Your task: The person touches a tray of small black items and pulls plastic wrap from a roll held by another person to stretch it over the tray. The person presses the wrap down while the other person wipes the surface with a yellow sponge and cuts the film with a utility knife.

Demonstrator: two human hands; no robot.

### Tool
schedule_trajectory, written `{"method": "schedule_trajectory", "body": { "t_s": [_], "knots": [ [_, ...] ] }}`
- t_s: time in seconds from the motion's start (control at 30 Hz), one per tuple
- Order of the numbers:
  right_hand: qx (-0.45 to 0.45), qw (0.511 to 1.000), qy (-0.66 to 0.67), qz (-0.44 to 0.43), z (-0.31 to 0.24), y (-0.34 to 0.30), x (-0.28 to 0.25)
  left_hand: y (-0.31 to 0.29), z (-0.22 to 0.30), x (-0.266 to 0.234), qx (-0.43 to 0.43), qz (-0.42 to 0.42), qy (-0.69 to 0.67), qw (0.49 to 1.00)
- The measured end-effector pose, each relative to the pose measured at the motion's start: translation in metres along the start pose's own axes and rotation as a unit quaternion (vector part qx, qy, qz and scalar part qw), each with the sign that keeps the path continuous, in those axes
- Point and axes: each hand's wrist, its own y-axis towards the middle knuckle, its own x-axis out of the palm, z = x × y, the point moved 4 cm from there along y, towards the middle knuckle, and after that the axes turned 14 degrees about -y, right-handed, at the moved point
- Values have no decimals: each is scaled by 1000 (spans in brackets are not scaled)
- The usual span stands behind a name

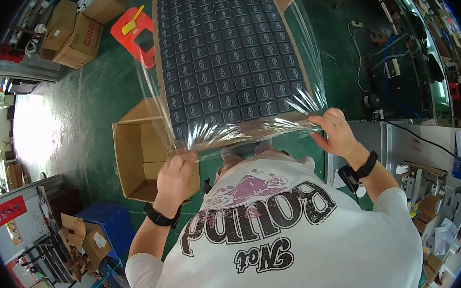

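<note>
Clear plastic film (240,131) stretches over a large cardboard tray (223,141) in front of me. Rows of dark square tins (227,84), each with a small pale mark, fill the tray under the film. At the near left corner my left hand (174,176) is closed on the film's edge. My right hand (335,132) pinches the film at the near right corner, thumb below and fingers above. Creases fan out from both grips. Loose film hangs past the tray's left and right sides.
An open cardboard box (133,160) stands on the green floor at the left. A red plastic stool (141,36) with a yellow-handled brush (133,22) is beyond it. More cartons (76,42) sit at the far left. At the right are a pale bench (375,137) and a black cable (419,135).
</note>
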Motion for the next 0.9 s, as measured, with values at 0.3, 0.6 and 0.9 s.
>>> {"method": "schedule_trajectory", "body": {
  "t_s": [0.3,0.6,0.9],
  "knots": [
    [21,1000,-5,-11,7,-9,27,5,-4,18,-12,4,7,1000],
    [45,999,-15,26,8,-13,33,12,-11,20,-21,14,-15,1000],
    [81,996,11,44,6,-15,35,8,-20,27,-7,49,-50,998]
  ]
}}
